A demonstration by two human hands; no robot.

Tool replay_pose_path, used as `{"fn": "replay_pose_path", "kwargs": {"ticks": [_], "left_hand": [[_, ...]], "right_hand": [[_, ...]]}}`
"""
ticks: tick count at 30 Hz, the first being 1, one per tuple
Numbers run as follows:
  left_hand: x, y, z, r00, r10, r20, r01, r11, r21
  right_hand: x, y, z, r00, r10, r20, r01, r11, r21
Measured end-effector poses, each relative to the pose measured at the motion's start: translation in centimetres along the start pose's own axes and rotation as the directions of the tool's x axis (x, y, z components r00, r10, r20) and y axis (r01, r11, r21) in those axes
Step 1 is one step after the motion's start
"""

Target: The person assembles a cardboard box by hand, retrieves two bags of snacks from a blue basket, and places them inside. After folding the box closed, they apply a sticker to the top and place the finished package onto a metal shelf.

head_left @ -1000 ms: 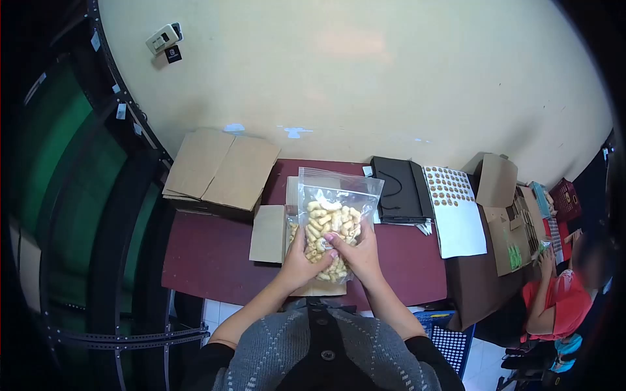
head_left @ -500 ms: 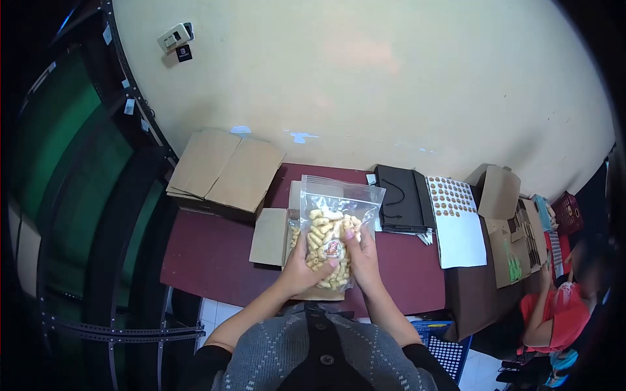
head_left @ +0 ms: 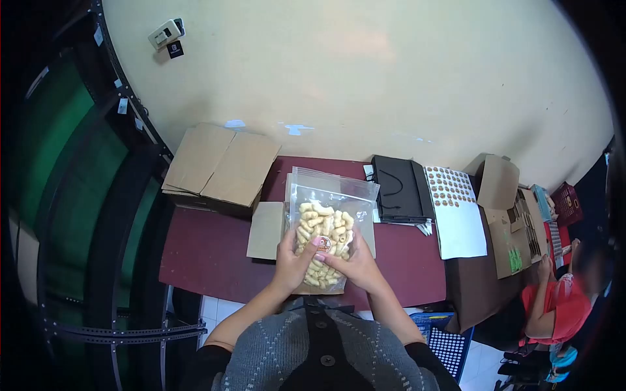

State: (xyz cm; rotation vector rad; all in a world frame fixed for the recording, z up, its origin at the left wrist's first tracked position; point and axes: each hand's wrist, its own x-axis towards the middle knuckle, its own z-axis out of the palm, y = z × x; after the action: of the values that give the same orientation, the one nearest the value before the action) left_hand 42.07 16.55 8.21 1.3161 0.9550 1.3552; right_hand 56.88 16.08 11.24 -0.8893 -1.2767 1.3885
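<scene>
Both hands grip a clear zip bag (head_left: 323,225) of pale puffed snack pieces, held upright over the table. My left hand (head_left: 293,260) wraps the bag's left side, its thumb at a small round red-and-white sticker (head_left: 323,244) on the front. On the right side, my right hand (head_left: 358,262) holds the bag, with its thumb just below the sticker. The fingers behind the bag are mostly hidden. An open cardboard box (head_left: 266,231) stands behind and under the bag, largely covered by it.
On the dark red table (head_left: 208,251) lie folded cardboard boxes (head_left: 218,163), black bags (head_left: 402,192) and a sheet of round stickers (head_left: 460,225). Farther right are an open carton (head_left: 501,241) and a person in red (head_left: 554,313). A blue basket (head_left: 447,348) stands below.
My right thumb has moved down from the bag's upper right to below the sticker. My left thumb has shifted up to the sticker's edge. The view has shifted slightly.
</scene>
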Motion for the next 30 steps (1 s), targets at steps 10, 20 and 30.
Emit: {"fn": "replay_pose_path", "kwargs": {"ticks": [10, 20, 30], "left_hand": [[0.2, 0.2, -1.0, 0.978, 0.010, 0.208, -0.011, 1.000, 0.000], [2.2, 2.0, -1.9, 0.996, 0.006, 0.090, 0.000, 0.997, -0.073], [2.3, 1.2, -1.8, 0.990, 0.104, 0.090, -0.105, 0.994, 0.002]], "right_hand": [[1.2, -0.8, -2.6, 0.977, -0.027, -0.211, 0.077, 0.970, 0.231], [0.2, 0.8, -2.1, 0.994, 0.087, -0.063, -0.090, 0.994, -0.054], [0.4, 0.0, -1.7, 0.956, -0.119, -0.269, 0.099, 0.991, -0.085]]}}
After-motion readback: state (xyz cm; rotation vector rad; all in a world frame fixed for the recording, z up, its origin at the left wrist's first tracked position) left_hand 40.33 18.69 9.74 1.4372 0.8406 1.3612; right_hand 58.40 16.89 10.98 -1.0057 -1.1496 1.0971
